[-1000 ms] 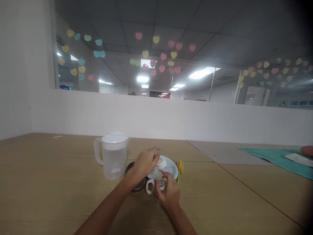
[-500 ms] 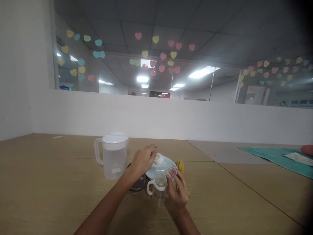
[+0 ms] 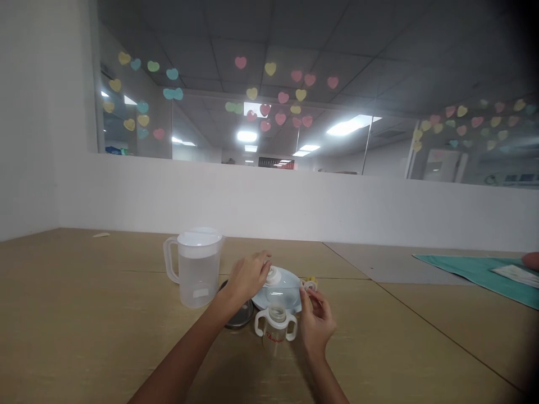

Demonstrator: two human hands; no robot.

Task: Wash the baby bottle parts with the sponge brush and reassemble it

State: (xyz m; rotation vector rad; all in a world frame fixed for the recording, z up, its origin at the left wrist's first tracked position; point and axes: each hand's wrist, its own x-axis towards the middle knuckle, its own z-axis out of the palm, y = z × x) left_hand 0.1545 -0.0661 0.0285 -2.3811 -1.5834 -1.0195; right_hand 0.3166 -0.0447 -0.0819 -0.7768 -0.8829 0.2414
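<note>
A clear baby bottle with two white handles point(image 3: 275, 330) stands open-topped on the wooden table near me. Behind it lies a pale blue plate point(image 3: 286, 296). My left hand point(image 3: 247, 276) reaches over the plate and pinches a white cap piece point(image 3: 274, 275) resting on it. My right hand point(image 3: 316, 319) is just right of the bottle, fingers curled, holding a small white ring part point(image 3: 310, 285) up at its fingertips.
A translucent jug of water point(image 3: 195, 268) stands left of the plate. A metal bowl point(image 3: 240, 315) sits partly under my left forearm. A yellow object point(image 3: 312, 279) lies behind the plate. A teal cloth point(image 3: 480, 270) covers the far right; a low white wall runs behind.
My right hand lifted the small ring part off the bottle top and carried it to the right, leaving the bottle mouth bare. My left hand stayed on the white cap.
</note>
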